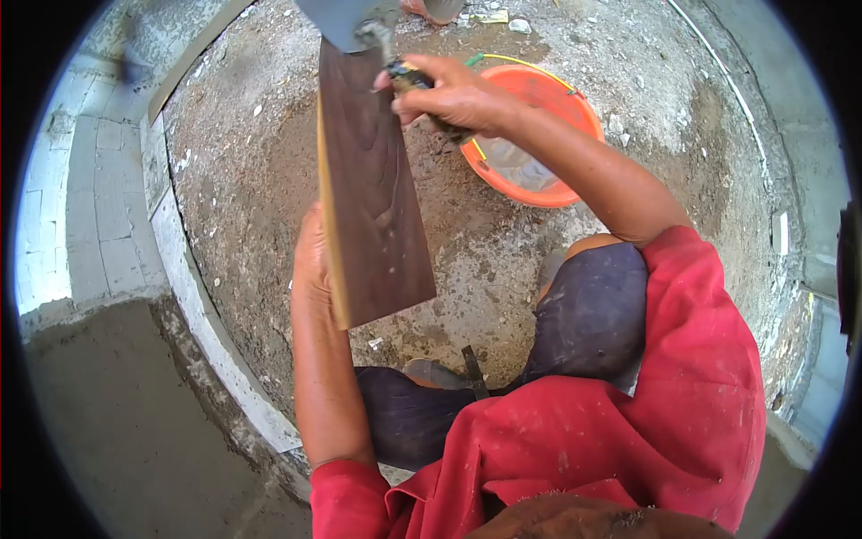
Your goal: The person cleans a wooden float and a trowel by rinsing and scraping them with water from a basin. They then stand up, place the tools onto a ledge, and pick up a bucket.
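My right hand (458, 94) is closed around the dark, worn handle of a trowel (337, 20). The trowel's grey blade is over the far end of a long brown wooden board (375, 198), with a bit of wet grey mortar (375, 36) at the blade's edge. From the left side, my left hand (311, 247) holds the board, its fingers hidden behind it. The board's face is otherwise nearly bare and looks damp. Just beyond my right wrist stands an orange bucket (585, 121) with cloudy water inside and a yellow-green handle.
Rough, debris-strewn ground (260, 135) lies around my bent knees (593, 305). At left, a pale strip (184, 256) edges a smooth grey mortar surface (108, 404) below a block wall (108, 189). Another wall (808, 117) stands at right. A reddish container (440, 7) is partly visible at the top.
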`<state>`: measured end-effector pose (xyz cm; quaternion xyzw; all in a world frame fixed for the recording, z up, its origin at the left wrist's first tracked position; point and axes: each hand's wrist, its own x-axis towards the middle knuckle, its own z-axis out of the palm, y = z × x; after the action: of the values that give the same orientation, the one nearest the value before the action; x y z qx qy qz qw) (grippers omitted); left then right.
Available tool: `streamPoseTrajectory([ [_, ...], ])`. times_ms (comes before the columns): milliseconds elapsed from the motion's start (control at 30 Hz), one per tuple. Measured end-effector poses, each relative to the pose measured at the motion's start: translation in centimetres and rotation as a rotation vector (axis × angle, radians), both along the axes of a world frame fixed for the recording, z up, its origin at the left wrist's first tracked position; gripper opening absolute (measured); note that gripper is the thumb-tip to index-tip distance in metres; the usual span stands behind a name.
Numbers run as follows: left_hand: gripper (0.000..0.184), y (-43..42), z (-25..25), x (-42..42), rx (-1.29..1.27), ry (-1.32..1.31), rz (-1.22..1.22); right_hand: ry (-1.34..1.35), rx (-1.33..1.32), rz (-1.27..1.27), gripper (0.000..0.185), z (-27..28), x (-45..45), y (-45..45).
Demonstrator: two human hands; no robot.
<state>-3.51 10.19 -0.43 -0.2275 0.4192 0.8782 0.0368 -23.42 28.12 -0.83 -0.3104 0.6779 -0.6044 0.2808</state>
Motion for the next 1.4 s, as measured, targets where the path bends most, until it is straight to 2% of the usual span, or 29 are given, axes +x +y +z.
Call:
streamPoseTrajectory([
  [33,0.035,-0.4,-0.3,0.0,-0.055,0.047,-0.068,0.186,0.113,-0.021,0.033,-1.0,-1.6,1.1],
  [67,0.025,-0.3,0.2,-0.1,-0.195,-0.02,0.046,0.245,0.291,-0.103,0.039,-1.1,-2.4,3.0],
  [133,0.024,-2.7,-0.3,0.5,-0.481,-0.03,0.201,0.715,0.454,-0.308,0.048,-4.4,-6.1,8.2],
  [167,0.025,-3.9,-0.1,0.8,-0.54,-0.034,0.28,0.854,0.537,-0.418,0.051,-5.5,-6.7,11.3],
  [200,0.025,-5.1,0.4,1.3,-0.601,-0.039,0.359,0.86,0.679,-0.512,0.051,-7.3,-7.6,14.6],
  [233,0.025,-6.2,1.2,1.9,-0.609,-0.03,0.429,0.968,0.631,-0.652,0.051,-10.0,-7.8,18.3],
  [267,0.024,-7.3,1.8,2.5,-0.584,-0.023,0.482,0.648,0.775,-0.642,0.053,-9.4,-7.0,20.8],
  [333,0.021,-9.6,2.2,3.5,-0.522,0.023,0.605,0.276,0.685,-0.836,0.056,-11.9,-4.7,25.3],
  [433,0.016,-12.2,1.8,4.3,-0.484,0.095,0.71,-0.152,0.644,-0.886,0.057,-15.7,-3.7,29.0],
  [533,0.014,-14.8,0.2,5.3,-0.428,0.073,0.724,0.649,0.88,-0.791,0.058,-12.8,-1.7,26.6],
  [600,0.013,-16.3,-0.8,6.4,-0.351,0.049,0.683,0.596,0.795,-0.736,0.055,-10.2,-1.2,23.9],
  [633,0.013,-13.4,1.1,5.7,-0.43,-0.058,0.757,0.571,0.742,-0.653,0.053,-8.1,-0.7,21.9],
  [700,0.018,-12.8,0.4,5.4,-0.641,-0.063,0.721,0.498,0.621,-0.466,0.045,-5.4,-0.8,17.6],
  [733,0.031,-13.6,-1.0,5.3,-0.666,-0.031,0.705,0.335,0.537,-0.363,0.044,-3.6,-0.6,14.8],
  [767,0.054,-12.2,-0.6,4.5,-0.712,-0.077,0.747,0.177,0.458,-0.26,0.043,-1.1,0.1,11.6],
  [800,0.075,-11.7,-0.6,4.2,-0.77,-0.009,0.697,0.024,0.387,-0.156,0.042,1.0,0.9,8.5],
  [833,0.08,-9.4,1.3,3.8,-0.828,-0.054,0.672,-0.064,0.251,-0.064,0.042,2.6,1.7,5.4],
  [867,0.073,-7.7,2.8,3.5,-0.866,-0.055,0.61,-0.152,0.122,0.024,0.043,3.9,2.8,2.4],
  [933,0.052,-8.1,0.2,3.0,-0.911,0.171,0.523,-0.117,-0.122,0.106,0.037,4.5,4.0,-3.7],
  [1033,0.044,-6.7,0.3,2.2,-0.786,0.168,0.306,0.064,-0.021,0.154,0.044,6.7,7.0,-9.5],
  [1067,0.04,-5.6,0.9,1.7,-0.639,0.233,0.346,0.121,-0.032,0.188,0.048,6.5,7.8,-11.0],
  [1133,0.034,-2.9,2.3,1.1,-0.335,0.352,0.413,0.42,-0.01,0.13,0.056,3.7,8.6,-13.3],
  [1167,0.028,-3.1,2.3,1.5,-0.27,0.309,0.353,0.236,-0.002,0.312,0.058,4.1,8.3,-13.1],
  [1267,0.024,-3.2,2.0,2.0,-0.26,0.194,0.335,0.441,-0.013,0.347,0.059,4.9,6.6,-9.4],
  [1300,0.02,-3.3,2.1,2.1,-0.216,0.165,0.383,0.461,0.034,0.283,0.048,4.3,4.7,-7.7],
  [1367,0.019,-4.4,2.7,3.1,-0.266,0.107,0.371,0.753,0.183,0.161,0.045,2.7,-0.3,-2.9],
  [1400,0.019,-5.3,2.6,3.6,-0.311,0.095,0.376,0.892,0.373,0.075,0.038,1.3,-2.8,0.1],
])
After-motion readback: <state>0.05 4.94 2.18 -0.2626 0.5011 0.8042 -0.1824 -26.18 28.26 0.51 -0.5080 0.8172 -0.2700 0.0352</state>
